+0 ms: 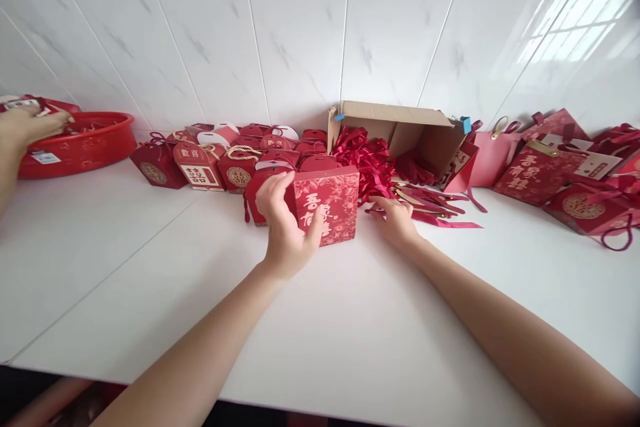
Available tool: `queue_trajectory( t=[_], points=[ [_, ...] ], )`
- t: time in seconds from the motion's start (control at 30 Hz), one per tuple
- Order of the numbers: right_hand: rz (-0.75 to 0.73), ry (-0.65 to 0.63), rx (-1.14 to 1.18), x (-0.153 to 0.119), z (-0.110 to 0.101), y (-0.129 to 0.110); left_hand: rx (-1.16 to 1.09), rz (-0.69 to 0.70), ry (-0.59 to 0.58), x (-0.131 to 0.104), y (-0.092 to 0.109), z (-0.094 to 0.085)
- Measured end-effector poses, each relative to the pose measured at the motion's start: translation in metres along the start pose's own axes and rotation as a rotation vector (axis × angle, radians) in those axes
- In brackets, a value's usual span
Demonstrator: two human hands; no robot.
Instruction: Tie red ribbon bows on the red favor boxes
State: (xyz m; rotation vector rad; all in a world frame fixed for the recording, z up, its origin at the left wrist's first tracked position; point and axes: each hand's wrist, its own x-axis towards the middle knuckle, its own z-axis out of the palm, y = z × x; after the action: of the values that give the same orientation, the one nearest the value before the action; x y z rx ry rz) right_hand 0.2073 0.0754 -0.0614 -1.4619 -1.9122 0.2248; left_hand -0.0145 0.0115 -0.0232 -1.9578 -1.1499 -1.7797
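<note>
My left hand [287,227] is closed around a red gift box [340,207] with a floral print and white characters, holding it upright on the white tabletop, thumb across the front. To its right, my right hand [397,219] reaches to a loose pile of dark red ribbon straps [435,207], some with gold-coloured pieces. Its fingertips pinch a thin ribbon strap [371,211] at the pile's left end. Behind the box, a heap of shiny red ribbons [365,157] spills from a cardboard box [420,127] lying on its side.
Several small red gift boxes [200,167] stand in rows at the left. Larger red gift bags [540,170] crowd the right side. At far left another person's hand [30,123] holds something over a red plastic basin [95,147]. A tiled wall [295,47] closes off the back.
</note>
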Motion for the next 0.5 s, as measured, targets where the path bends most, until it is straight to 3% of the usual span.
queue_trajectory(
  t=[0.1,0.2,0.3,0.37,0.5],
  points=[
    [0.014,0.063,0.103,0.005,-0.018,-0.011,-0.055,0.134,0.012,0.003,0.018,-0.007],
    [0.017,0.096,0.288,0.003,-0.043,-0.032,-0.229,0.161,-0.149,0.003,0.034,-0.012],
    [0.005,0.096,0.643,-0.009,-0.067,-0.061,-0.391,-0.032,-0.377,0.001,0.045,-0.013],
    [-0.069,0.071,0.731,-0.021,-0.077,-0.08,-0.453,-0.164,-0.504,-0.002,0.048,-0.013],
    [-0.283,-0.047,0.717,-0.041,-0.075,-0.102,-0.55,-0.314,-0.541,-0.005,0.049,-0.013]
  ],
)
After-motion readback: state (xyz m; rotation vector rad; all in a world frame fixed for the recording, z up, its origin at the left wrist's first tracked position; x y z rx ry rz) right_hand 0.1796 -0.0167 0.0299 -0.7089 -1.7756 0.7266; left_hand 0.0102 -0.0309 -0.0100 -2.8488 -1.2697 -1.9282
